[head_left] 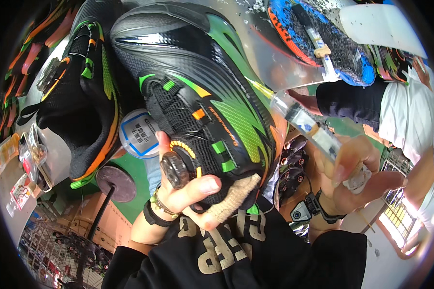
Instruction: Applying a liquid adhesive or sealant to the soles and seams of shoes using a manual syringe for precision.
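A black shoe [178, 53] with green and orange trim fills the middle, toe away from me. My left hand [190, 192] grips it at the opening, its thumb beside the round lacing dial [174, 170]. A beige woven strip [234, 197] lies by those fingers; whether it is wrapped round a finger I cannot tell. My right hand [354, 166] is closed on a clear syringe [307, 126]. The syringe's thin yellow tip [259, 87] points at the shoe's right edge, close to or touching it. A matching shoe [77, 115] stands to the left.
Under the shoes is a round container [140, 134] with a blue-bordered label. A blue and black speckled pad [330, 43] with another syringe [321, 48] lies at the far right. A person in a white top [405, 115] is beyond. Cardboard boxes [106, 219] stand lower left.
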Demonstrator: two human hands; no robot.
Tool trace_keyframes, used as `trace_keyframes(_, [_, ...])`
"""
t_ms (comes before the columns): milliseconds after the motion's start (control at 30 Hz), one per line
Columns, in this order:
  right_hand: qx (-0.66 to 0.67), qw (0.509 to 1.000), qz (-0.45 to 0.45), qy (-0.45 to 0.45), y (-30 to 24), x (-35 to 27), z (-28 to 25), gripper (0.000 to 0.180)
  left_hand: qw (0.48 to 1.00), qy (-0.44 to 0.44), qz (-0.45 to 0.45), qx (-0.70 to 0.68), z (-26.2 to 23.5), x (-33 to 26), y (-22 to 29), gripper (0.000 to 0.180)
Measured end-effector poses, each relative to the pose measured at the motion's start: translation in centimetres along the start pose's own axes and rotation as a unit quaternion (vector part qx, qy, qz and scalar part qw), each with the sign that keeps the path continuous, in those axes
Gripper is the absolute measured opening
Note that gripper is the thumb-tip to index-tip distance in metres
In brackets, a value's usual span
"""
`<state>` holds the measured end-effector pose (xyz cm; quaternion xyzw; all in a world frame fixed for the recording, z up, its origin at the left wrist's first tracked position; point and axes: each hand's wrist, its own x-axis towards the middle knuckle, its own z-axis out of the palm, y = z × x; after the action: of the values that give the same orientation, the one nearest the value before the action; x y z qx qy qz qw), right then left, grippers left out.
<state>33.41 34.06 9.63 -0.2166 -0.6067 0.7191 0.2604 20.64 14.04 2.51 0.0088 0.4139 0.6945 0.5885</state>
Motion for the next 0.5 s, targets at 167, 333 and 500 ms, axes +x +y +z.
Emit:
trace_keyframes(167, [-0.002,0.999,0.023,0.029,-0.4,-1.8,-0.4,0.094,0.989,0.035,-0.091,-0.113,1.6,-0.7,1.9,0.065])
trace_keyframes(333, [-0.047,0.997,0.040,0.039,-0.9,-3.0,-1.0,0.093,0.987,0.047,-0.043,-0.149,1.8,-0.4,1.3,0.075])
trace_keyframes(500, [0.016,1.000,0.007,0.022,-0.7,-3.6,-1.2,0.092,0.986,0.093,0.002,-0.138,1.7,-0.8,0.9,0.073])
